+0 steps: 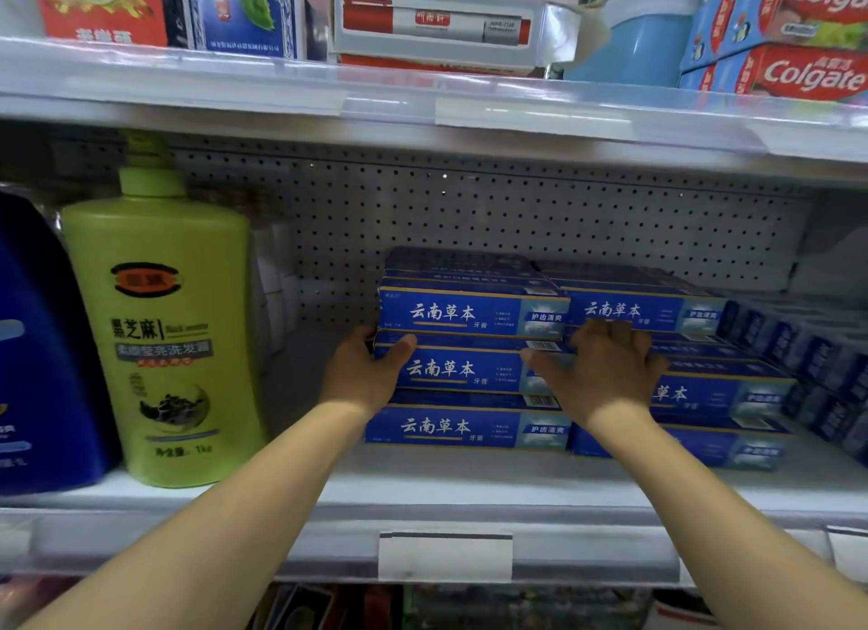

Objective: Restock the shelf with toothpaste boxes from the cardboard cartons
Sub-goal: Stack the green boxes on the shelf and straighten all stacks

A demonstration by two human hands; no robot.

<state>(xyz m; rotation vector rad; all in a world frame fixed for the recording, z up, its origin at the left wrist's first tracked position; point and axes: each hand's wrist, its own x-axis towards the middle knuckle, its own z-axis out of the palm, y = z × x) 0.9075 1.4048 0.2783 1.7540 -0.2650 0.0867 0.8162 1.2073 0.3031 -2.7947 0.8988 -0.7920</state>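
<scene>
Both arms reach into the middle shelf (469, 484), a white board with a pegboard back panel (469, 216).

Left hand (364, 375) grips the left end of the middle toothpaste box (462, 371) in the left stack: thumb lies over the front top edge, fingers go behind the end and are hidden. Right hand (606, 371) lies with fingers fairly straight and spread across the join between the 2 stacks, thumb pointing left onto the right end of the same middle box, fingertips touching the lower edge of the top box of the right stack (653, 314). Cannot tell whether the right hand actually holds anything; it looks like it presses.

Left stack shows 3 blue boxes front-on: top box (469, 314), the middle one, bottom box (465, 427). More blue boxes sit behind the top one. The middle box sits slightly askew, its left end out of line with the others. Right stack is touching the left stack and is about the same height. Further right, more blue boxes (808, 366) stand end-on in a row.

Left of the stacks, across a bare stretch of shelf: a green shampoo bottle (159, 328), upright, and beside it a dark blue jug (42, 347). Upper shelf holds Colgate packs (808, 72) at right, a light blue tub (639, 42) and a grey-red box (437, 28) in the middle. A blank white price tag (445, 556) is on the front rail.
</scene>
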